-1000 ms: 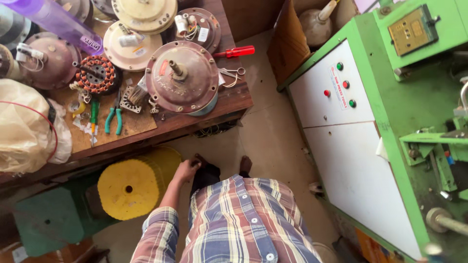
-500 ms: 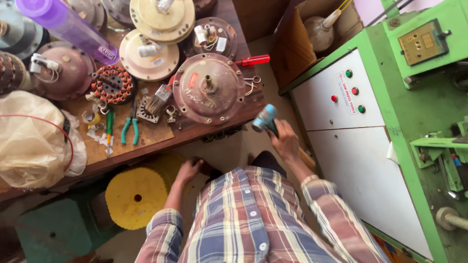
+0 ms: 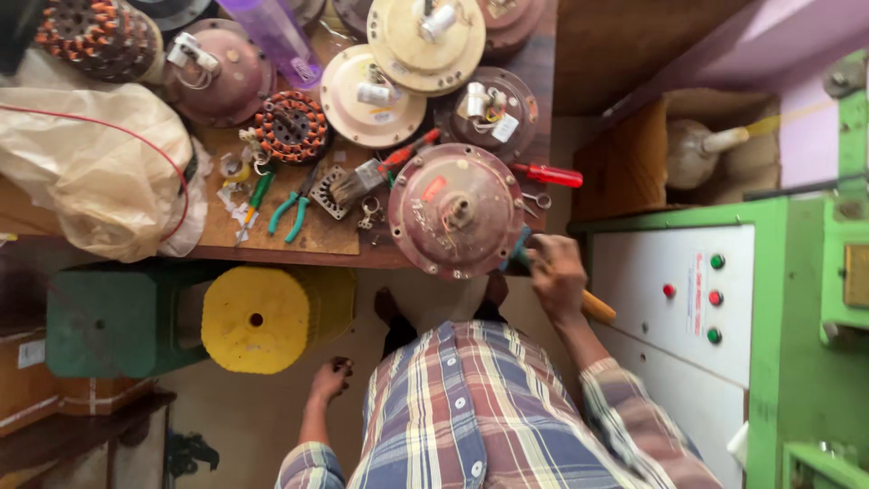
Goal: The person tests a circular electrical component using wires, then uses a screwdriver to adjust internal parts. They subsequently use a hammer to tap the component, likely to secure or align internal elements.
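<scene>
Plaid shirt (image 3: pixel 489 417) fills the bottom of the head view. Left hand (image 3: pixel 330 378) hangs low beside the body, fingers curled in loosely, nothing in it, over the bare floor. Just beyond it: yellow stool (image 3: pixel 267 317), green stool (image 3: pixel 113 319) touching its left side, both under the desk (image 3: pixel 299 237) edge.

Right hand (image 3: pixel 557 272) is clenched around a tool with a wooden handle (image 3: pixel 597 308); handle pokes out behind the hand, a teal part shows at the front, head mostly hidden, can't tell the tool type for sure. Hand sits at the desk's near edge, just right of the maroon fan motor housing (image 3: pixel 457 210), nearly touching its rim. Housing lies flat, shaft up, overhanging the near edge slightly.

Further in: red-handled screwdriver (image 3: pixel 548 174) right of the housing, brush (image 3: pixel 358 186) and green-handled pliers (image 3: pixel 297 206) to its left, copper-wound stator (image 3: pixel 290 127) behind those. Cream motor covers (image 3: pixel 376 95) and more maroon ones at the back. Crumpled plastic bag (image 3: pixel 100 167) far left. Green machine cabinet (image 3: pixel 715 290) with red and green buttons stands right of the desk.
</scene>
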